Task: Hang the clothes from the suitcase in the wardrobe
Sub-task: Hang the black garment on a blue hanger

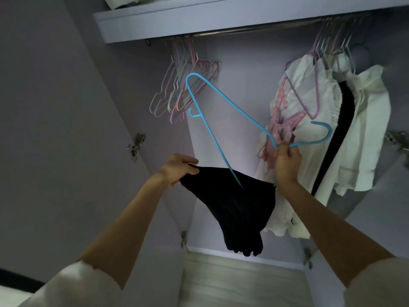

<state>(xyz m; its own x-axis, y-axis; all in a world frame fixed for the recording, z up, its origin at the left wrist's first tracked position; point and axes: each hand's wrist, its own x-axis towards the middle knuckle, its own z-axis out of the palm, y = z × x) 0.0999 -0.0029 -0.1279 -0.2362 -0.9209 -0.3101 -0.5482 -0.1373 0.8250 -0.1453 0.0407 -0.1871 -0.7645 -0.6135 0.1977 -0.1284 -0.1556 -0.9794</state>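
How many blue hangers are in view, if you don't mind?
1: the blue hanger, held by the right hand before the wardrobe; others may hide among the bunched hangers.

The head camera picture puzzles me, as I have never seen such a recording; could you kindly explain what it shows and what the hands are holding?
There is no machine here: a person wears one wide-angle camera on the head, looking forward and down at their own bare hands inside an open lilac wardrobe. The left hand grips the edge of a dark folded garment. The right hand pinches a thin light-blue plastic hanger near its hook; one end of the hanger reaches down to the garment. Above runs a metal rail under a shelf. Empty pastel hangers hang on the left of the rail, and white clothes already hang on the right.
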